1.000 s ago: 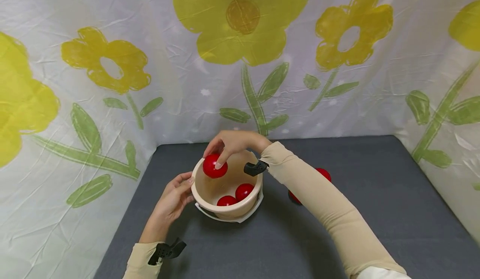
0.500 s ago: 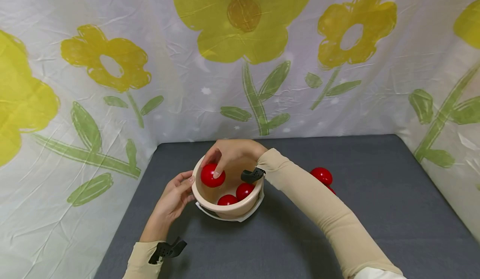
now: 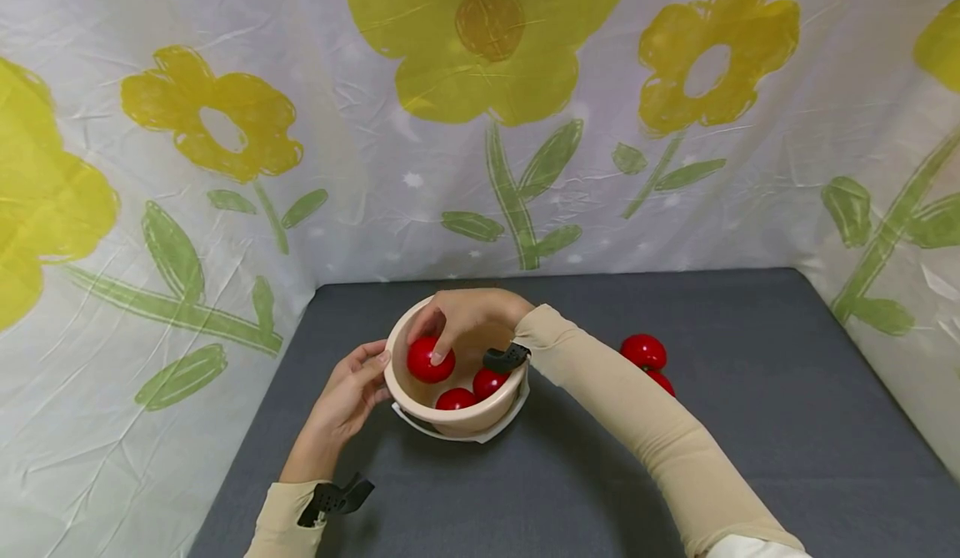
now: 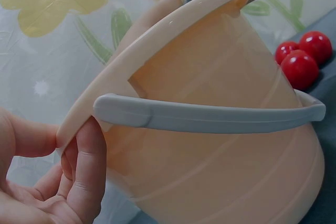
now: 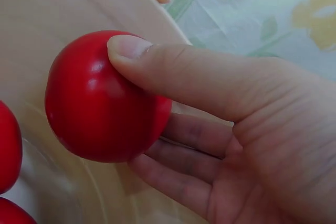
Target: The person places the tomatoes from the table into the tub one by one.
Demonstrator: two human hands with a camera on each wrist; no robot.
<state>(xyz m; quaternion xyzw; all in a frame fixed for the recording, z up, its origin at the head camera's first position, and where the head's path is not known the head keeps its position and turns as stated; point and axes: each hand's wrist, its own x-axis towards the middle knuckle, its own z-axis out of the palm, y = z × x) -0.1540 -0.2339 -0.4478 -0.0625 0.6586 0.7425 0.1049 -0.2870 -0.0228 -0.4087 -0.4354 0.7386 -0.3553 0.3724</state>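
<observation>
My right hand (image 3: 472, 314) reaches down inside a cream bucket (image 3: 491, 414) and grips a round red tomato (image 5: 100, 103), thumb on top and fingers beneath. The bucket leans toward me, its grey handle (image 4: 210, 119) hanging down the near side. With thumb and fingers, my left hand (image 3: 351, 395) pinches the rim at the left. Two more tomatoes lie at the bottom of the bucket, a left one (image 3: 455, 399) and a right one (image 3: 489, 382) partly covered by the wrist camera.
Loose tomatoes (image 4: 300, 69) sit close together on the dark grey table (image 3: 750, 424), right of the bucket; my right sleeve (image 3: 637, 408) partly covers them in the head view. A curtain (image 3: 360, 208) printed with yellow flowers stands behind the table and along its sides.
My right hand has sunk deeper into the bucket with the tomato. My left hand and the bucket stay put. More of the loose tomatoes shows past the right sleeve.
</observation>
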